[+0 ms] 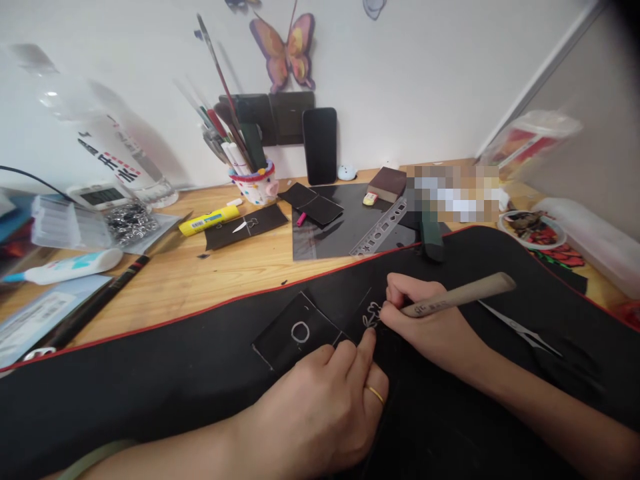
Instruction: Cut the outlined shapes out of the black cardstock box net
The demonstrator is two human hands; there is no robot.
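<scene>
My left hand (333, 400), a ring on one finger, presses with bent fingers on a piece of black paper (281, 333) marked with a white circle and edge lines. Its fingertip rests just below a small white flower-like outline (371, 315). My right hand (425, 320) pinches a pen-shaped tool with a greyish-beige handle (457, 295), its tip hidden by the fingers beside that outline. I cannot tell whether the tip is a blade or a nib. Both hands lie over a black mat (165, 373) with a red edge.
Scissors (523, 327) lie right of my right hand, their handles in shadow. Behind the mat are a dark green tool (430, 233), a stencil ruler (383, 227), a yellow glue stick (209, 220), a pen cup (255, 183) and a phone (320, 147). A water bottle (107, 140) stands left.
</scene>
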